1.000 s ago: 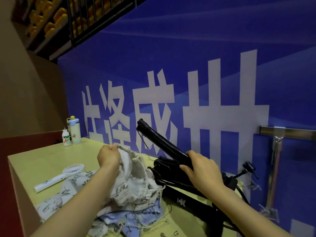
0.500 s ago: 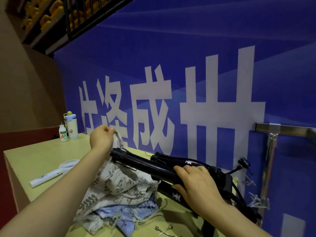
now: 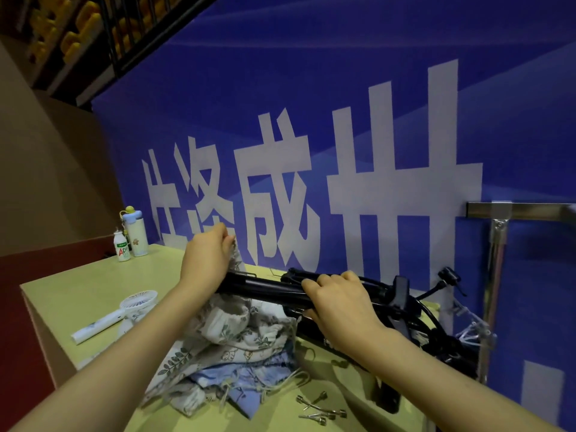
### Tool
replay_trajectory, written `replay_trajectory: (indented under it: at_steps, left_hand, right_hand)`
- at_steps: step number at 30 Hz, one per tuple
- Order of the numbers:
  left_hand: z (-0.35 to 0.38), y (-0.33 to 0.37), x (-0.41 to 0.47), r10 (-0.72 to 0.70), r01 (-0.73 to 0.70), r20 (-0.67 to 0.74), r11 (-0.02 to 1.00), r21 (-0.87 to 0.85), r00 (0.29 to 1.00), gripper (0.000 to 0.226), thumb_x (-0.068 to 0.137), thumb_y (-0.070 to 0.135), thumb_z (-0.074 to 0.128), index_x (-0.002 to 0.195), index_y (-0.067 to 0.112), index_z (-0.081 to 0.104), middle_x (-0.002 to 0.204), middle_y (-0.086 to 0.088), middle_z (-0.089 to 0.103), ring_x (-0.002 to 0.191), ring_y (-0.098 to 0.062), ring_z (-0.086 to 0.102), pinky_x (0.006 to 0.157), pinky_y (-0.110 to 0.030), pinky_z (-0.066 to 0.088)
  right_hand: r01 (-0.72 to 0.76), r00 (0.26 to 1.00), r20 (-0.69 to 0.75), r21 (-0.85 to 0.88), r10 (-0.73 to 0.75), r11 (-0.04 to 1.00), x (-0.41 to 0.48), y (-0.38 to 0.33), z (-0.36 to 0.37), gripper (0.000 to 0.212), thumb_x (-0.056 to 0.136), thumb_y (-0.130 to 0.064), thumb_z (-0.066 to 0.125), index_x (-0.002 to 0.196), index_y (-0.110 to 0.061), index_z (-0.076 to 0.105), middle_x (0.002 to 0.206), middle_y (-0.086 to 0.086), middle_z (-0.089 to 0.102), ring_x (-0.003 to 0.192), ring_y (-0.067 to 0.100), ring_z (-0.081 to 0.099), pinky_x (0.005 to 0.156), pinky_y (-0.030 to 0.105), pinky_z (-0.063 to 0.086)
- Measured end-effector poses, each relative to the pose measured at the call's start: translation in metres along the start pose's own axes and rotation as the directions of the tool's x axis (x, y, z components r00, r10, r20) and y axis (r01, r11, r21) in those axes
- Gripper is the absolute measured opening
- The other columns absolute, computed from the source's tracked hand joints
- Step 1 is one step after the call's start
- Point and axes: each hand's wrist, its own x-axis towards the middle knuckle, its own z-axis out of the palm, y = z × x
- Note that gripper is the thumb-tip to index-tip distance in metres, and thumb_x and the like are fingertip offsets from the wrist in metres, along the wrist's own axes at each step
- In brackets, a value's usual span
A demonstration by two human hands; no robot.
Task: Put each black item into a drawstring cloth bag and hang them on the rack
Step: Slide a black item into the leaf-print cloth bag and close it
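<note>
Item one, barely bagged: my left hand (image 3: 207, 260) pinches the cloth bag (image 3: 237, 333) mouth, my right hand (image 3: 339, 304) grips the black tripod (image 3: 265, 286); nothing hangs on the rack (image 3: 498, 275).

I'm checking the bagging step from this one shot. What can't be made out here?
Head view: front end of the black tripod, behind the left hand; whether it is inside the leaf-print bag is unclear.
Head view: the rack, cut off by the right edge.
Head view: label on the small bottle, too small to read.

Tip of the black tripod (image 3: 265, 288) vanishing behind the left hand (image 3: 205, 260), lower bags (image 3: 249, 381) lying half buried under the leaf-print cloth bag (image 3: 237, 332); rack (image 3: 530, 210) running off the right edge
</note>
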Motion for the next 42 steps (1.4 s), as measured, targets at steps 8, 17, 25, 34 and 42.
replay_trajectory:
  at_steps: [8, 17, 25, 34, 42]
  left_hand:
    - [0.015, 0.041, -0.019, -0.048, 0.088, 0.169, 0.967, -0.24, 0.985, 0.02, 0.099, 0.022, 0.042, 0.084, 0.01, 0.05, 0.072, 0.0, 0.052, 0.075, -0.023, 0.052, 0.064, -0.029, 0.034]
    - [0.014, 0.012, -0.03, 0.174, -0.043, 0.527, 0.967, -0.252, 0.832, 0.035, 0.088, 0.049, 0.054, 0.116, 0.028, 0.05, 0.108, 0.008, 0.065, 0.1, -0.013, 0.062, 0.083, -0.033, 0.052]
    - [0.021, 0.0, -0.028, 0.329, -0.34, 0.463, 0.938, -0.062, 0.823, 0.03, 0.078, 0.031, 0.068, 0.088, 0.04, 0.042, 0.089, 0.013, 0.063, 0.085, -0.015, 0.057, 0.077, -0.028, 0.045]
    - [0.029, -0.02, -0.026, 0.31, -0.243, 0.433, 0.949, -0.203, 0.846, 0.032, 0.082, 0.041, 0.066, 0.107, 0.031, 0.049, 0.101, 0.011, 0.066, 0.089, -0.012, 0.062, 0.074, -0.029, 0.05]
    - [0.033, -0.023, -0.029, 0.13, 0.014, 0.381, 0.935, -0.354, 0.915, 0.023, 0.087, 0.028, 0.064, 0.106, 0.027, 0.051, 0.096, 0.004, 0.068, 0.083, -0.012, 0.066, 0.069, -0.03, 0.05]
  right_hand:
    - [0.007, 1.0, 0.007, -0.116, -0.006, 0.993, 0.026, -0.032, -0.01, 0.025, 0.071, -0.022, 0.078, 0.089, -0.014, 0.062, 0.077, 0.004, 0.064, 0.072, 0.027, 0.059, 0.077, 0.036, 0.037]
    - [0.103, 0.994, -0.03, -0.113, -0.107, 0.988, 0.04, -0.026, -0.013, 0.03, 0.056, -0.023, 0.083, 0.077, -0.01, 0.065, 0.06, 0.003, 0.063, 0.058, 0.024, 0.061, 0.087, 0.036, 0.045]
    - [0.289, 0.952, -0.054, -0.153, -0.3, 0.945, 0.057, -0.029, -0.004, 0.026, 0.087, -0.016, 0.058, 0.111, -0.007, 0.053, 0.08, 0.005, 0.071, 0.083, 0.029, 0.063, 0.113, 0.046, 0.023]
    - [-0.112, 0.904, -0.393, 0.168, 0.17, 0.979, 0.048, 0.009, -0.013, 0.044, 0.091, -0.053, 0.042, 0.118, -0.022, 0.058, 0.122, -0.003, 0.061, 0.118, 0.018, 0.053, 0.109, 0.042, 0.028]
    - [-0.549, 0.801, 0.227, 0.649, 0.554, 0.526, 0.042, 0.068, -0.029, 0.066, 0.1, -0.05, 0.016, 0.097, -0.008, 0.067, 0.096, 0.007, 0.07, 0.083, 0.021, 0.056, 0.074, 0.034, 0.04]
